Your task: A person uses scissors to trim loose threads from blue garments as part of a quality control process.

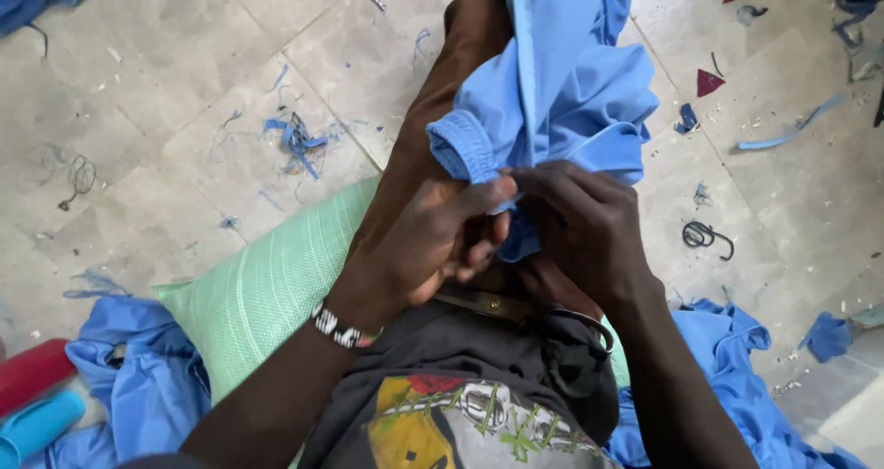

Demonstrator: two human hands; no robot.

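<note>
Both hands are gripping the same blue garment at its lower fold. The left hand is closing thumb and forefinger on the cloth just under the gathered elastic cuff; the remaining fingers are curling inward toward the palm. The right hand is pinching the cloth from the opposite side, fingertips bent down into the fold and meeting those of the left hand. The exact spot being held is partly hidden between the two hands.

The garment is lying draped along the person's outstretched leg, running from the top edge of the view down to the hands, which are working just above the lap. The cuff is sitting on the near side of the leg, touching the left thumb.

A black-and-white beaded bracelet is circling the left wrist. A pair of scissors is resting on the lap below the hands, with the blades pointing left and the dark handles to the right.

A pale green woven sack is lying under the left forearm. More blue cloth is bunching on the floor at lower left, and another heap is lying at lower right. The tiled floor is carrying blue thread scraps, a loop of black cord and dark red triangular offcuts.
</note>
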